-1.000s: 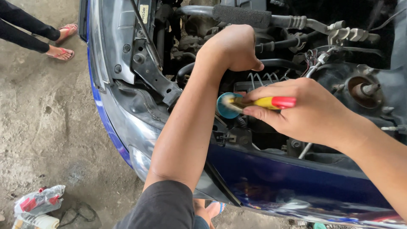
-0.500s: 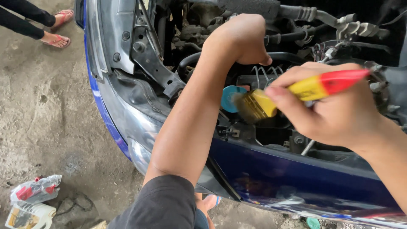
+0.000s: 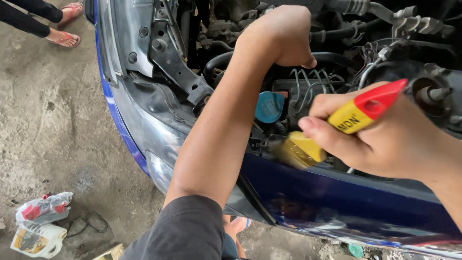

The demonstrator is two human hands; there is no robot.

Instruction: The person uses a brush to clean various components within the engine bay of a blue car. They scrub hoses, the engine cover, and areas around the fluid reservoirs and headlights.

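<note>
**A:** What do the fingers of the right hand [image 3: 385,139] do?

**B:** They are closed around a brush [image 3: 337,127] with a yellow and red handle. The thumb lies along the handle, and the bristles, blurred, point to about 8 o'clock, just over the blue front edge of the car [image 3: 337,202].

**A:** And the left hand [image 3: 284,33]?

**B:** It is curled into a fist, deep in the engine bay at about 12 o'clock. If it holds something inside, I cannot tell; the fingers are hidden under the hand.

**A:** What is around the brush?

**B:** A round teal cap [image 3: 269,107] is near the bristles, at about 10 o'clock from them, between the two arms. Black hoses and wires lie behind it.

**A:** And further out?

**B:** On the concrete floor [image 3: 48,130], at 8 o'clock, there is a crumpled plastic bag [image 3: 43,208] beside a white bottle [image 3: 38,239]. At 10 o'clock, in the far corner, the feet of another person [image 3: 65,37] stand in sandals.
</note>
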